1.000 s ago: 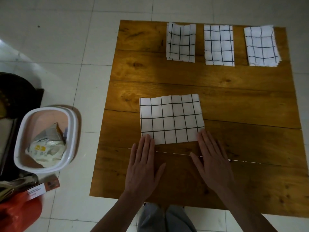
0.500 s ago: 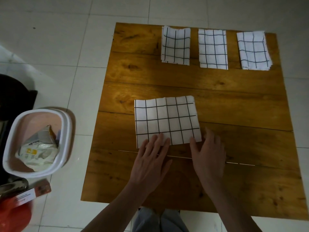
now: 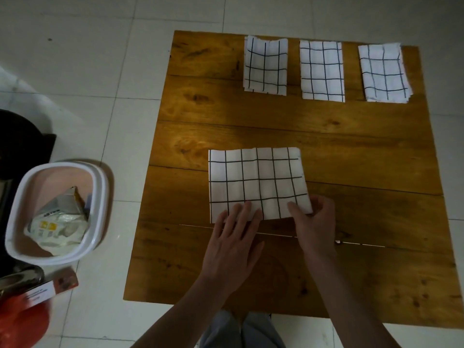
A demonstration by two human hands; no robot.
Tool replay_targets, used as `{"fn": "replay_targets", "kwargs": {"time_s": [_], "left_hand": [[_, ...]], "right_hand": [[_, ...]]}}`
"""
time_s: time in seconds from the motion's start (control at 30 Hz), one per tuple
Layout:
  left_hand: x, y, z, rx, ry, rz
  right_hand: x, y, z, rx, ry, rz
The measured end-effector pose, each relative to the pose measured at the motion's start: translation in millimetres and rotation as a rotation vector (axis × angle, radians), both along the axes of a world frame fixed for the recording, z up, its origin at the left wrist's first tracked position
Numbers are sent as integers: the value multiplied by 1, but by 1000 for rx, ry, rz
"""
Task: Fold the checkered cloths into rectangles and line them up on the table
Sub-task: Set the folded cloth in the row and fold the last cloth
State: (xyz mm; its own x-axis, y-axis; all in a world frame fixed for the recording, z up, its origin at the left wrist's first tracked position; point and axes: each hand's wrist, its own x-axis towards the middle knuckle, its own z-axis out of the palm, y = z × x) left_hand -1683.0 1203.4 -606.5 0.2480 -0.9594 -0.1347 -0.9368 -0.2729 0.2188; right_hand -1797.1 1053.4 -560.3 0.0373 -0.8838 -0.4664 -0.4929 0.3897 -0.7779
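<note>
Fingers of the right hand pinched the near right corner of one half-folded checkered cloth; the left hand lay flat, fingers straight, on its near edge. Three folded rectangles lined the wooden worktop's far edge.

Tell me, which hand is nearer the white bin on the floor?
Left. The left hand rests on the wide cloth's near edge, on the white bin's side; the right hand pinches the far corner.
</note>
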Motion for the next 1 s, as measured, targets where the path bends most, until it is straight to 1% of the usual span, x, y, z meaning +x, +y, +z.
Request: {"fn": "replay_targets", "kwargs": {"time_s": [0.1,0.17,0.3,0.4,0.47,0.53,0.63,0.73,0.87,1.0], "left_hand": [[-6,-2,3,-6,8,0],[-11,-5,4,-10,13,-4],[-18,-12,10,-47,76,21],[-18,-12,13,-88,162,49],[-15,-10,11,-115,174,67],[-11,-5,10,-157,150,107],[-6,5,11,-217,127,260],[1,15,9,-238,144,391],[7,25,3,-224,200,394],[10,28,2,-264,237,390]], "right_hand": [[-3,4,8,-16,-80,-33],[-7,8,11,-74,-64,44],[-9,21,19,-287,-15,231],[-4,34,18,-400,27,274],[1,42,17,-454,30,291],[6,49,13,-472,47,313],[18,58,9,-507,70,390],[30,63,5,-547,85,488],[44,69,-3,-581,114,633],[53,74,-16,-539,160,729]]}}
